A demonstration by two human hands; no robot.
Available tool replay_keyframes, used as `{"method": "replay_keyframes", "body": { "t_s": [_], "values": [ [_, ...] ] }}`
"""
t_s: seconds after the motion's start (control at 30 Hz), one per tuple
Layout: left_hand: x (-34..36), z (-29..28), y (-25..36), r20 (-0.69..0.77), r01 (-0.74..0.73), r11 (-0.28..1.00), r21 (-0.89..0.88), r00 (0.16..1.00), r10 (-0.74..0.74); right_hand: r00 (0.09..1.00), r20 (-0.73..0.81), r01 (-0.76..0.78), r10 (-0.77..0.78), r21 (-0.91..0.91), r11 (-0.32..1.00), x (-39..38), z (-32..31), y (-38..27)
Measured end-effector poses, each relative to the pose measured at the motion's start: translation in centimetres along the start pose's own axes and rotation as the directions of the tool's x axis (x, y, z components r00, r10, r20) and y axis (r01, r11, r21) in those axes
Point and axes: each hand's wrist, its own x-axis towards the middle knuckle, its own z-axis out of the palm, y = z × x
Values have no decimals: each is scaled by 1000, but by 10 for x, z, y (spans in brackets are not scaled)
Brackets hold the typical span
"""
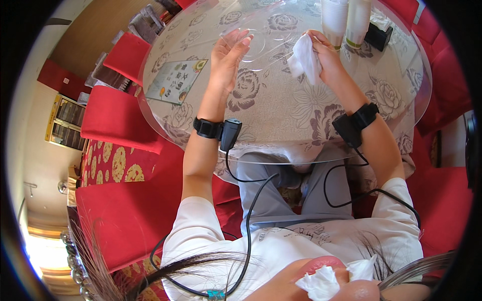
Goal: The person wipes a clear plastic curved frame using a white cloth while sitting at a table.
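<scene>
My left hand [228,60] is raised over the round table, fingers curled on a clear, see-through item [257,42] with a round outline; its exact shape is hard to make out against the patterned cloth. In my right hand [325,60] is a crumpled white tissue [304,57], hanging down from the fingers. Just beyond that hand stand two stacks of white cups [334,22], with a black tissue holder [379,37] to their right. Both wrists wear black straps with small cabled devices [231,133].
The table [281,130] has floral cloth under glass, and a printed card [175,80] lies at its left. Red upholstered chairs [120,120] surround it. Behind them at the left are a wall and a framed panel [65,120].
</scene>
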Motion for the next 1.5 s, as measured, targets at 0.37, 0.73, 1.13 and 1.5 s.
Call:
{"method": "replay_keyframes", "body": {
  "t_s": [0.37,0.73,1.13,1.5],
  "values": [
    [0,4,4,282,-366,921,130,904,320,993,15,-115,115,16,993,1,-4,-9],
    [2,4,4,367,-500,850,164,831,418,990,51,-131,128,68,989,12,-8,-4],
    [-2,-3,8,394,-501,808,310,841,371,993,81,-93,83,127,988,1,-2,-6],
    [-7,10,14,325,-407,871,274,892,315,980,179,-92,82,51,994,-6,-4,-9]
  ]
}}
